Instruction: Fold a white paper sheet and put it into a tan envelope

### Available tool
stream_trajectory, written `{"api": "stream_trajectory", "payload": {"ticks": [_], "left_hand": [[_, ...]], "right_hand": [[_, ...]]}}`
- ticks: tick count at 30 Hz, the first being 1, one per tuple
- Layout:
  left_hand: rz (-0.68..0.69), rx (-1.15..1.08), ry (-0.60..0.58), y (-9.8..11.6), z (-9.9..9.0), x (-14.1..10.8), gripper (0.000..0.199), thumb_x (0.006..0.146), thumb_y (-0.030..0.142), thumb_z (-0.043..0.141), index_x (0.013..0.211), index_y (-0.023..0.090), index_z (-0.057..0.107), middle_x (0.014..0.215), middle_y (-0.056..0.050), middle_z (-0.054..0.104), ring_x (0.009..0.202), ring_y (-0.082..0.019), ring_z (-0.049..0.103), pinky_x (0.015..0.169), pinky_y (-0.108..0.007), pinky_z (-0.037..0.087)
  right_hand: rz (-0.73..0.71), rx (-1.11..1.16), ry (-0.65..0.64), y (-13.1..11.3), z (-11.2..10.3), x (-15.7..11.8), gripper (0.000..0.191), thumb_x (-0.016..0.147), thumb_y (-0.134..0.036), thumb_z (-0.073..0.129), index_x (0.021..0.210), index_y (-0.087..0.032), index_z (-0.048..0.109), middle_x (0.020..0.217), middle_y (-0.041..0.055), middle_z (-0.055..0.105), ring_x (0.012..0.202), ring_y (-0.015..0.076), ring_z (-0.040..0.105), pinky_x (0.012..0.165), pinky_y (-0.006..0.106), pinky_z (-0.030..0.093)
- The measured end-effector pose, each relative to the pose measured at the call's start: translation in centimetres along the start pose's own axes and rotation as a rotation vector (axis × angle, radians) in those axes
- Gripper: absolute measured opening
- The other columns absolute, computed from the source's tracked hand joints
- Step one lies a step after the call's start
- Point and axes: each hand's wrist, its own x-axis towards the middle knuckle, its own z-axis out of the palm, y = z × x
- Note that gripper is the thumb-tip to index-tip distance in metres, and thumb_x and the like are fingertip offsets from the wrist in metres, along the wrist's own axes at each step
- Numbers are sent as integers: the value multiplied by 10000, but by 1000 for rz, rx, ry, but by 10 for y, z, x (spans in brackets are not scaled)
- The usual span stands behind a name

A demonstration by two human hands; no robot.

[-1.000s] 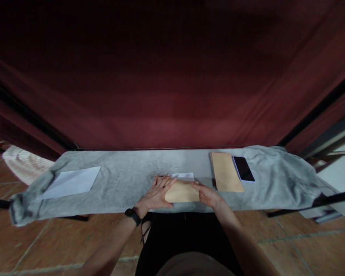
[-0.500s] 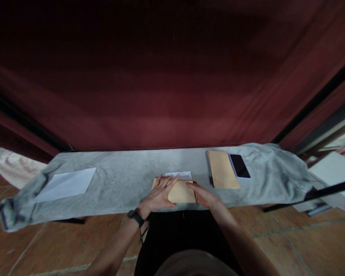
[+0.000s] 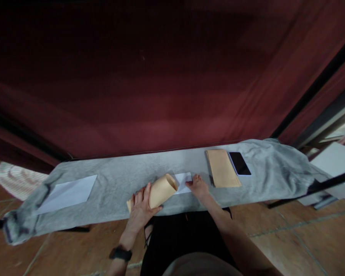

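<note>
My left hand (image 3: pixel 141 206) grips a brown paper envelope (image 3: pixel 161 191) from its left part, thumb along the near side and fingers over the far side. The envelope lies tilted, and its mouth gapes open toward the right. Beside that mouth lies a folded white paper (image 3: pixel 183 180) on the grey cloth. My right hand (image 3: pixel 199 187) is closed on the paper's right edge, thumb on top. The paper's left end is hidden behind the envelope's mouth.
A stack of brown envelopes (image 3: pixel 223 168) lies to the right, with a phone (image 3: pixel 239 163) next to it. White sheets (image 3: pixel 69 193) lie at the left. A grey cloth (image 3: pixel 115 172) covers the narrow table, backed by a dark red wall (image 3: pixel 161 96).
My left hand has moved left with the envelope, which was lying flat and now bulges open. The white paper shows more, and my right hand has gone from the envelope to the paper.
</note>
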Motion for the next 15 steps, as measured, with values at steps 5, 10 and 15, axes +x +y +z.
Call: {"api": "stream_trajectory", "payload": {"ticks": [5, 10, 15], "left_hand": [[-42, 10, 2, 3, 2, -5, 1081, 740, 491, 735, 1572, 258, 85, 1365, -133, 478, 1255, -345, 466, 1128, -560, 242], [-50, 9, 15, 0, 8, -7, 1096, 754, 491, 731, 1578, 243, 52, 1386, -146, 463, 1284, -349, 442, 1134, -574, 225], [-35, 5, 14, 0, 9, -9, 1098, 746, 482, 733, 1578, 249, 55, 1394, -139, 453, 1294, -348, 440, 1143, -577, 213]], "right_hand": [[36, -121, 20, -16, 13, -2, 476, 877, -344, 657, 1257, -76, 554, 1240, 286, 612, 1136, 374, 629, 884, 420, 509], [40, 0, 17, -10, 11, 2, 311, 845, -303, 684, 1097, -130, 623, 1137, 201, 680, 1083, 307, 660, 870, 346, 499], [-14, 166, 72, 12, 3, 0, 130, 933, -261, 517, 1014, -192, 591, 942, 95, 708, 918, 224, 693, 782, 289, 495]]}}
